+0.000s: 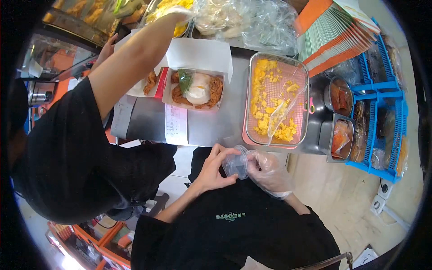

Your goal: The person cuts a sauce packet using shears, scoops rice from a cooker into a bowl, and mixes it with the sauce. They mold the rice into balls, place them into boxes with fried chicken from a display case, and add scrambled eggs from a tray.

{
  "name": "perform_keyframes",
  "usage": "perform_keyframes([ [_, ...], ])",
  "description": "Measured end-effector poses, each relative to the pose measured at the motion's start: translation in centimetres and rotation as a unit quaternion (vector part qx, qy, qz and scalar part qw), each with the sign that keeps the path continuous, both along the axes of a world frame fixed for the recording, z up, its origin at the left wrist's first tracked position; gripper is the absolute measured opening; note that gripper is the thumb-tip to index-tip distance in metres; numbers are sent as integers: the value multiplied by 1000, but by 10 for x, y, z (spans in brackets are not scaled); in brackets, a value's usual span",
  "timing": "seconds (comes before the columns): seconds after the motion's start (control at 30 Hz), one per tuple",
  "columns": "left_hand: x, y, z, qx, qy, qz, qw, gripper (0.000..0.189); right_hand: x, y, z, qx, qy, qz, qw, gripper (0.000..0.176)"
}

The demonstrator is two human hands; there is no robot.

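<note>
Just in front of my chest, below the counter's edge, a clear plastic cup (235, 164) sits between my two hands; it may be several nested together. My bare left hand (214, 169) grips its left side, thumb and fingers around it. On the other side, my right hand (270, 173) wears a clear plastic glove and pinches the rim. Beyond my hands on the counter is a mesh-lined tray (275, 100) with chopped yellow food and a piece of plastic film. An open takeaway box (192, 90) holds rice, fried chicken and a green sachet.
A co-worker's arm (135, 58) reaches across from the left towards yellow food at the back. Clear plastic bags (245, 20) lie at the back, beside stacked orange-and-white folded cartons (337, 38). Metal containers (340, 95) and a blue rack (378, 130) stand at right.
</note>
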State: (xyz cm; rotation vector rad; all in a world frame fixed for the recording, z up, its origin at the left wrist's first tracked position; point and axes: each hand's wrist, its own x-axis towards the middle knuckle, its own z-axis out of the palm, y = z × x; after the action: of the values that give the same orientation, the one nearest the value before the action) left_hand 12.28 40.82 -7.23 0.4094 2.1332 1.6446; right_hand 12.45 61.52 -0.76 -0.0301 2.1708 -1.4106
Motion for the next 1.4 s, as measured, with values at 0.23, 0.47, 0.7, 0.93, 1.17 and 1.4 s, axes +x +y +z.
perform_keyframes([
  [0.23,-25,0,38,-76,140,59,986,79,-3,-24,15,93,158,-43,982,24],
  [0.47,-60,-5,73,14,197,126,972,77,-46,-52,56,-16,286,-208,935,29],
  [0.7,-78,11,85,0,291,144,946,76,-52,-53,44,14,332,-266,905,26],
  [0.93,-77,12,72,11,249,124,960,80,-65,-40,31,-73,209,-193,956,28],
  [1.17,-84,10,85,24,188,49,981,76,-46,-54,26,-63,175,-329,926,27],
  [1.4,-85,13,95,25,250,76,965,75,-48,-52,37,-24,279,-261,924,36],
])
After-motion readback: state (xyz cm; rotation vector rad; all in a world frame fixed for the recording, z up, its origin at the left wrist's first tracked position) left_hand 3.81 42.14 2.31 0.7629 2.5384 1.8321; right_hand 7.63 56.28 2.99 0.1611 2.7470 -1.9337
